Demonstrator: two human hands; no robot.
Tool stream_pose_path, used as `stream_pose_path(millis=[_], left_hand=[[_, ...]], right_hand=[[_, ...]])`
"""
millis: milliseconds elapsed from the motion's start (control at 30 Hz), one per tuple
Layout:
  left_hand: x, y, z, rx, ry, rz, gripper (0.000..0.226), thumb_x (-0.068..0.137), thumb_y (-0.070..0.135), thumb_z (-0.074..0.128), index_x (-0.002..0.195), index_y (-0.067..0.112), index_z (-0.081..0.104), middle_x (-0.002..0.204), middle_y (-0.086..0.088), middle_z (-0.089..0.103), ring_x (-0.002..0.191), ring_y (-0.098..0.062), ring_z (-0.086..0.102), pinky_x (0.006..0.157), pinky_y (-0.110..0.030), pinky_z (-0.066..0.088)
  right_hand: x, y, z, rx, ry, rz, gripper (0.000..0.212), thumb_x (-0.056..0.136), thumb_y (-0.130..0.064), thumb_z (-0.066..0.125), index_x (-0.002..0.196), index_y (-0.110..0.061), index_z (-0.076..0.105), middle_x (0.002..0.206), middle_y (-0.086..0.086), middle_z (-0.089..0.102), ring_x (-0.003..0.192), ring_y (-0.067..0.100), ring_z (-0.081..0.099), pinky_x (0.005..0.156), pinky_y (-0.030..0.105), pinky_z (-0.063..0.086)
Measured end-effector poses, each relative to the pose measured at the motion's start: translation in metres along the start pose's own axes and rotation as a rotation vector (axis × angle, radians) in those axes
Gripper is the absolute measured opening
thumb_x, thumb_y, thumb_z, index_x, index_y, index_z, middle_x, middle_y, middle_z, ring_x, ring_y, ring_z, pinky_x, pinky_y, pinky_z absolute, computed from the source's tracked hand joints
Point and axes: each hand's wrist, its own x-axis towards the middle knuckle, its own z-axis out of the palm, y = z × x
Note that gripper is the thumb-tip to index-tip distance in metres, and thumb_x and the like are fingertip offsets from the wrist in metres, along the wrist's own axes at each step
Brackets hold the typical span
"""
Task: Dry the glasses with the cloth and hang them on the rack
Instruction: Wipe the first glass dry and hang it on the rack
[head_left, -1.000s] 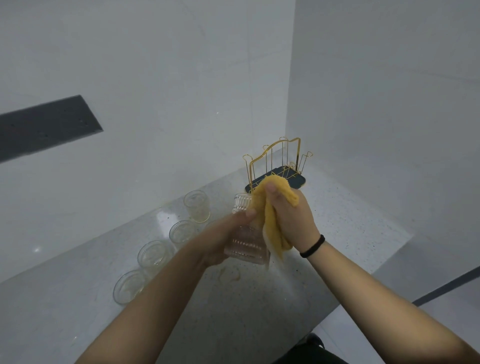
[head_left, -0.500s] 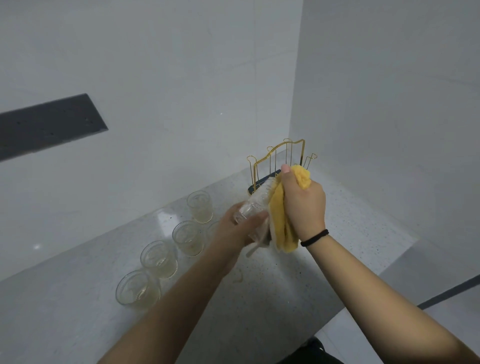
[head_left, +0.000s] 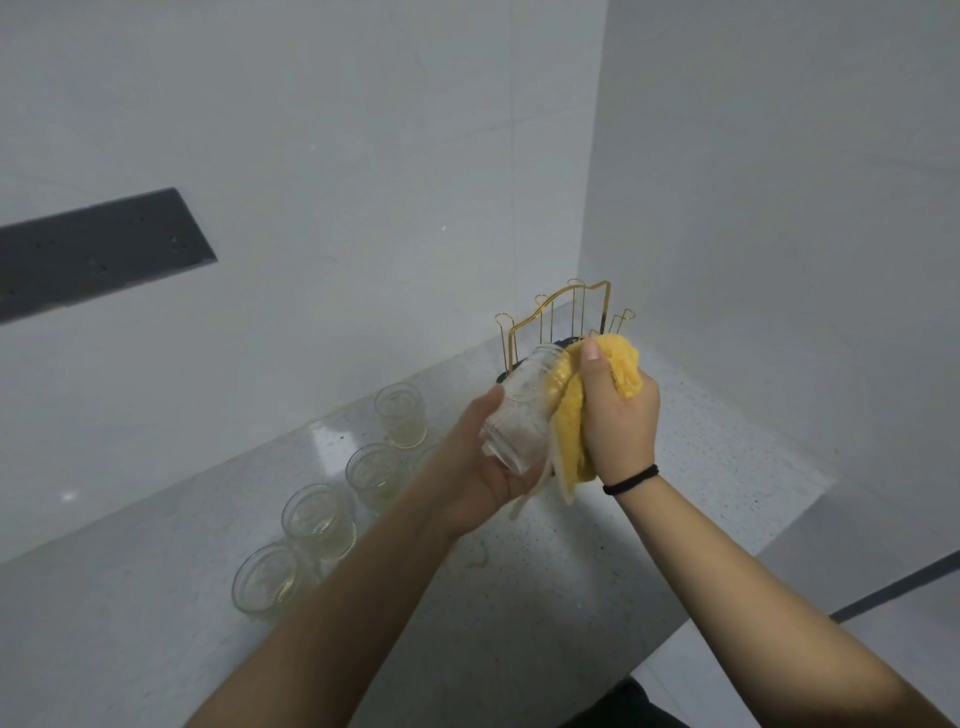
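My left hand (head_left: 480, 470) grips a clear ribbed glass (head_left: 524, 410) by its base, tilted with the mouth pointing up and away. My right hand (head_left: 621, 415) holds a yellow cloth (head_left: 621, 364) bunched against the glass's right side near the rim. Behind both hands stands the gold wire rack (head_left: 561, 317) on a dark base, with nothing on its prongs. Several more glasses stand upright in a diagonal row on the counter to the left, the nearest (head_left: 267, 577), then (head_left: 319, 519), (head_left: 374, 473) and the farthest (head_left: 401, 413).
The speckled grey counter (head_left: 519, 623) runs into a corner of white walls; the rack sits close to that corner. The counter's front edge drops off at the lower right. A small orange smear (head_left: 480, 558) lies on the counter below my hands.
Both hands have risen and moved away from me toward the rack. The glass has tipped from near upright to tilted, and the cloth now sits by its rim.
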Motion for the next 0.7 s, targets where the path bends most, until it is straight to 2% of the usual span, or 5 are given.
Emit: stream_pose_path(millis=[233, 300, 433, 567, 700], left_hand=[[0.012, -0.015, -0.001, 0.527, 0.145, 0.391, 0.057, 0.079, 0.037, 0.074, 0.127, 0.026, 0.045, 0.117, -0.004, 0.063, 0.102, -0.023, 0.068, 0.082, -0.039, 0.06], [0.01, -0.007, -0.001, 0.329, 0.065, 0.274, 0.026, 0.089, 0.032, 0.066, 0.112, 0.023, 0.061, 0.104, -0.005, 0.071, 0.089, -0.021, 0.072, 0.078, -0.038, 0.06], [0.01, 0.003, -0.005, -0.025, -0.038, -0.066, 0.043, 0.096, 0.045, 0.051, 0.115, 0.008, 0.062, 0.096, -0.013, 0.073, 0.08, -0.025, 0.072, 0.074, -0.037, 0.061], [0.02, -0.014, -0.002, 0.497, 0.153, 0.274, 0.074, 0.077, 0.045, 0.075, 0.137, 0.024, 0.038, 0.124, -0.001, 0.056, 0.11, -0.025, 0.064, 0.09, -0.044, 0.058], [0.031, -0.004, 0.005, 0.301, 0.098, 0.17, 0.055, 0.08, 0.042, 0.069, 0.126, 0.018, 0.051, 0.112, -0.009, 0.065, 0.092, -0.024, 0.07, 0.077, -0.04, 0.061]], right_hand=[[0.01, -0.003, 0.006, -0.017, 0.113, 0.135, 0.05, 0.092, -0.031, 0.055, 0.048, -0.023, 0.034, 0.041, -0.011, 0.033, 0.037, 0.002, 0.034, 0.041, 0.016, 0.029], [0.008, -0.004, 0.005, 0.015, 0.09, 0.092, 0.05, 0.093, -0.028, 0.055, 0.048, -0.024, 0.033, 0.038, -0.012, 0.034, 0.037, 0.001, 0.034, 0.04, 0.013, 0.029], [0.006, 0.0, 0.003, 0.004, 0.049, 0.009, 0.048, 0.093, -0.023, 0.055, 0.049, -0.025, 0.036, 0.039, -0.013, 0.038, 0.038, 0.0, 0.038, 0.041, 0.011, 0.03], [0.018, 0.003, 0.006, -0.059, 0.12, 0.134, 0.049, 0.092, -0.032, 0.054, 0.048, -0.023, 0.034, 0.046, -0.007, 0.034, 0.04, 0.003, 0.033, 0.045, 0.022, 0.031], [0.024, 0.008, 0.002, -0.036, 0.108, 0.086, 0.049, 0.09, -0.033, 0.054, 0.048, -0.025, 0.032, 0.046, -0.009, 0.032, 0.039, 0.003, 0.033, 0.044, 0.019, 0.03]])
